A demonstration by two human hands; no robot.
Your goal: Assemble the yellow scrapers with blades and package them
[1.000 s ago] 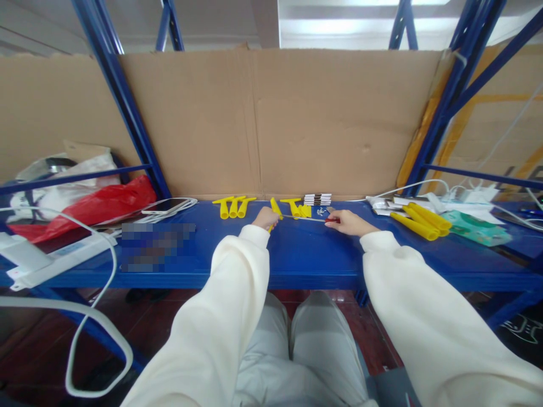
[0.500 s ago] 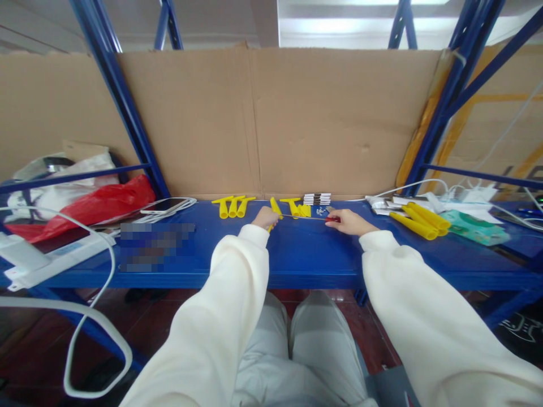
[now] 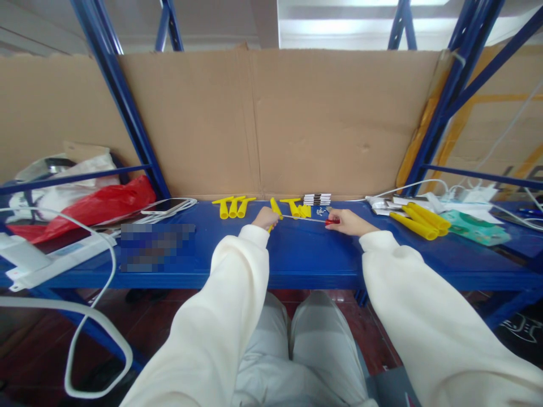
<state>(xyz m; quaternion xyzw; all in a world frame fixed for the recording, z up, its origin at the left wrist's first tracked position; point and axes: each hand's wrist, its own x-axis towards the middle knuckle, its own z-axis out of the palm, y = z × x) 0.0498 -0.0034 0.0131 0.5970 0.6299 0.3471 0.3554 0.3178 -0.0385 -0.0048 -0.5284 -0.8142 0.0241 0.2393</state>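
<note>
My left hand is closed around a yellow plastic T-shaped piece, parts of which show above and below the fingers. My right hand grips the red handle of a screwdriver. Its thin shaft lies level and points left, with the tip at the yellow piece. Just behind the hands are another yellow T-shaped piece, small yellow parts, some tiny silvery screws and a stack of white-and-black blocks.
Several yellow T-shaped pieces stand left of my hands. Yellow tubes and a green packet lie on the right of the blue table. A phone, white cables, a red bag and a power strip are on the left.
The fingers of my right hand have shifted slightly on the screwdriver handle. My left hand and the yellow piece stay in place.
</note>
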